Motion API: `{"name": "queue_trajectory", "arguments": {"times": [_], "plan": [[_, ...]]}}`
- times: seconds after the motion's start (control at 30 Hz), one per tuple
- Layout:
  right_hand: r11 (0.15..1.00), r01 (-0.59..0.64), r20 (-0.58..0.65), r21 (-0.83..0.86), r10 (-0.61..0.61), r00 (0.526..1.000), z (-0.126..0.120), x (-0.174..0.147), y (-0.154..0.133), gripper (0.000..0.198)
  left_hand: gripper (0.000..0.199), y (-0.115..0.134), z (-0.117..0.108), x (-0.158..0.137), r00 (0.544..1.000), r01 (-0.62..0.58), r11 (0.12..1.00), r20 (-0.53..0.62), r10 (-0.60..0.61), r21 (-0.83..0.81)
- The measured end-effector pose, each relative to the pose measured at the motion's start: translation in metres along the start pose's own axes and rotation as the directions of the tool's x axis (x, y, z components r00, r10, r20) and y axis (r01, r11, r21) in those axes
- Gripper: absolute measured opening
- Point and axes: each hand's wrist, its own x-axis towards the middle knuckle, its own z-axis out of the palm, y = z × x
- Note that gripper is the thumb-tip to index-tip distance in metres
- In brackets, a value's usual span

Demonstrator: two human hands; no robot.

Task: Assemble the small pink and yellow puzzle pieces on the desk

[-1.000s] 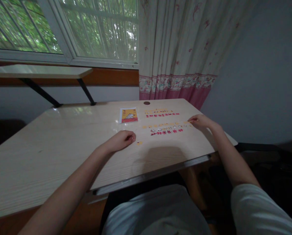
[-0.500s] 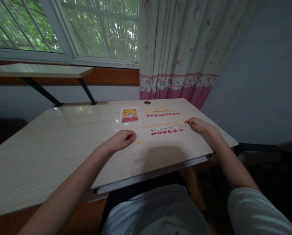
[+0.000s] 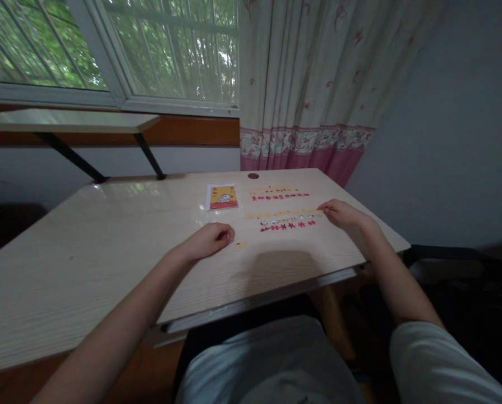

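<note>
Small jigsaw pieces lie in rows on a pale wooden table (image 3: 86, 252): a far yellow and red row (image 3: 278, 193) and a nearer row of yellow, white and red pieces (image 3: 286, 220). My right hand (image 3: 343, 214) rests at the right end of the nearer row, fingertips on a yellow piece. My left hand (image 3: 211, 238) lies curled in a loose fist on the table. A single yellow piece (image 3: 240, 244) sits just right of it. Whether the fist holds anything is hidden.
A small picture card (image 3: 222, 197) in yellow and red lies left of the rows. A round cable hole (image 3: 253, 175) marks the table's far edge. Behind are a window, a shelf on black brackets (image 3: 65, 120) and a patterned curtain (image 3: 309, 84).
My right hand slid a little left and toward me along the end of the nearer row. My left hand stayed put.
</note>
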Motion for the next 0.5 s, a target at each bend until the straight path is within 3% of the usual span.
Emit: {"name": "queue_trajectory", "arguments": {"times": [0.17, 0.33, 0.5], "plan": [[0.977, -0.184, -0.026, -0.105, 0.182, 0.983, 0.002, -0.005, 0.027, 0.038, 0.018, -0.002, 0.000, 0.001, 1.000, -0.006, 1.000, 0.004, 0.006, -0.001], [0.981, -0.177, 0.012, -0.074, 0.179, 0.984, 0.005, -0.003, 0.028, 0.040, 0.019, -0.002, 0.000, 0.001, 1.000, 0.000, 1.000, 0.005, 0.000, -0.003], [0.980, -0.183, -0.031, -0.073, 0.181, 0.983, 0.003, -0.001, 0.030, 0.041, 0.022, 0.005, -0.001, 0.000, 1.000, 0.000, 1.000, -0.002, 0.000, 0.013]]}}
